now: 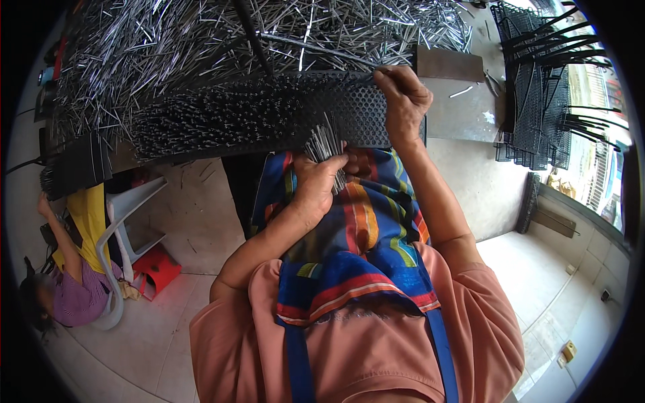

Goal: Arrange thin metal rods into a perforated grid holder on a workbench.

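Observation:
My left hand [313, 183] is closed around a bundle of thin metal strips [325, 140], held upright near my apron at the front edge of a long black rack [363, 119]. The rack's face is full of small holes. Its left and middle parts are crowded with upright pieces, while bare holes show toward the right end. Over the far right corner of the rack is my right hand [406, 106], its fingers pinched together. Whatever those fingers may hold is too small to make out.
A large heap of loose metal strips [168, 57] covers the table beyond the rack. A brown block [449, 64] lies to the right. Black mesh racks [534, 94] with long rods stand at far right. At left, another person [80, 295] sits near a red container [158, 270].

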Action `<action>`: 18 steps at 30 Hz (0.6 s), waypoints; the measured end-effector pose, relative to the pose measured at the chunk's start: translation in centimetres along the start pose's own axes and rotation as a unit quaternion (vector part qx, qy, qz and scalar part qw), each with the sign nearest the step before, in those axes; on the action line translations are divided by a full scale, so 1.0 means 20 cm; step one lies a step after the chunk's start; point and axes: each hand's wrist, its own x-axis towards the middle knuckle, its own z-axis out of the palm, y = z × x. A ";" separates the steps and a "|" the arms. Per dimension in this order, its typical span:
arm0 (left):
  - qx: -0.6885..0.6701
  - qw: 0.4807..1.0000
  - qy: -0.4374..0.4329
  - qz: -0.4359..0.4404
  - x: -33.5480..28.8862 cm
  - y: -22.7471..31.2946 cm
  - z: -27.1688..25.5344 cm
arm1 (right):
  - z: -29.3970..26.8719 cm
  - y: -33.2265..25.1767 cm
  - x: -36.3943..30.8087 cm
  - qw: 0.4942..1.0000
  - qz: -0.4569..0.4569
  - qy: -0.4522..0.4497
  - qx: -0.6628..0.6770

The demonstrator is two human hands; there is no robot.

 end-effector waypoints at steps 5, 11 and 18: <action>-0.020 0.999 -0.017 -0.038 0.00 0.03 0.01 | 0.04 0.00 0.01 0.993 -0.078 -0.037 -0.076; 0.004 0.999 -0.030 -0.027 0.00 0.02 0.00 | 0.05 0.00 -0.02 0.989 -0.097 -0.057 -0.095; 0.000 0.999 -0.027 -0.019 0.00 0.03 0.01 | 0.10 -0.01 -0.05 0.942 -0.146 -0.079 -0.293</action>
